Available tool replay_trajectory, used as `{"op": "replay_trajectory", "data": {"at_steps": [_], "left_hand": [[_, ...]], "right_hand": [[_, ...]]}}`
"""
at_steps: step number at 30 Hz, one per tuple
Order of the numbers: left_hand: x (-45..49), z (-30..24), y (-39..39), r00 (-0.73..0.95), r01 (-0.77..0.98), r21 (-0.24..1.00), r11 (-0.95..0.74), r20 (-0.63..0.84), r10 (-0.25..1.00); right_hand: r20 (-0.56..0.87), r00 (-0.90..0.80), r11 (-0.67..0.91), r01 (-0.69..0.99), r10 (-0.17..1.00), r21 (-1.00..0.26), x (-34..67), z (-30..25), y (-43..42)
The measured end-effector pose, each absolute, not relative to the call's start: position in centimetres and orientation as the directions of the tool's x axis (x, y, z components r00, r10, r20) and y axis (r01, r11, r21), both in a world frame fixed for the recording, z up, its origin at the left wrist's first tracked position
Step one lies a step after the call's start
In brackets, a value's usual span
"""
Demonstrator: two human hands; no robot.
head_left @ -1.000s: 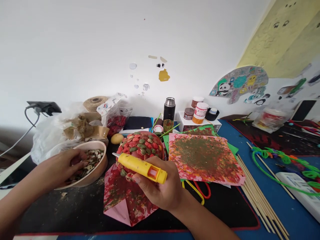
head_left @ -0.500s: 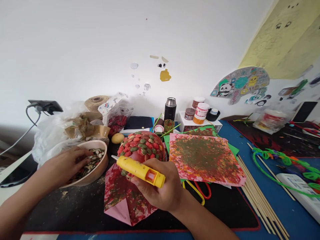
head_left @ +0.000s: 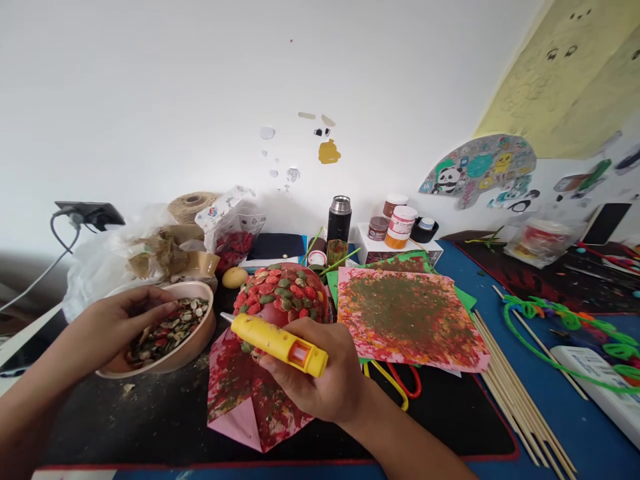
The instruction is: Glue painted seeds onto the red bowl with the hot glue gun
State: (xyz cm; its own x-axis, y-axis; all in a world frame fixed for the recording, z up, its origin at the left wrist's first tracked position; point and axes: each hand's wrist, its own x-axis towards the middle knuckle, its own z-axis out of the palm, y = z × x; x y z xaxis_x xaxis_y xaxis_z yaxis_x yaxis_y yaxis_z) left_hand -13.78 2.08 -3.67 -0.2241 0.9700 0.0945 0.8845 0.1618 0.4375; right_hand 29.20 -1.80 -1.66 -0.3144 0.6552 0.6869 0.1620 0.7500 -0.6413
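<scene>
Novice: Glue gun (head_left: 276,341) first. Where is it, and what has hold of it?

Crafter: It's the yellow one, lying crosswise in the right hand (head_left: 320,387), which is closed round its rear half. The nozzle points left and sits just beside the lower left flank of the seed-covered ball (head_left: 283,293). I can't tell if the tip touches the ball.

Novice: And the left hand (head_left: 117,327)?

Crafter: It's over the near-left rim of the bowl (head_left: 207,319), with the fingers curled down among the loose seeds (head_left: 173,329). The fingertips are hidden, so I can't tell if they have pinched one.

Novice: How would you do this bit well?

Crafter: I'd pick a single flat seed by its edges, so the broad face is free for glue. I'd hold the nozzle off the finished rows, since a hot tip could smear the red and green seeds already stuck on. A small dot is probably enough, and more would likely ooze between neighbours.

Novice: Is anything in the way?

Crafter: Not much. The ball stands on a paint-blotched pink paper (head_left: 250,400) on the dark worktop (head_left: 150,420), with the bowl just to its left, so the reach is short. The painted sheet (head_left: 407,317) lies to the right and the skewers (head_left: 515,393) are further off, well apart.
</scene>
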Motion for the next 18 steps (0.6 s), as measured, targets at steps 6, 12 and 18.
{"op": "replay_trajectory", "data": {"at_steps": [6,12,18], "left_hand": [[-13.8,-3.1,2.0,-0.238,0.803,0.567,0.184,0.022,0.971],[-14.1,-2.1,2.1,-0.234,0.821,0.533,0.204,-0.013,0.972],[-13.9,-2.6,2.4,-0.211,0.865,0.467,0.184,0.006,0.977]], "right_hand": [[0.722,-0.304,0.781,0.169,0.622,-0.602,29.1,-1.9,-1.7],[0.737,-0.292,0.790,0.144,0.609,-0.596,29.0,-1.8,-1.7],[0.756,-0.289,0.807,0.149,0.588,-0.571,28.9,-1.8,-1.7]]}}
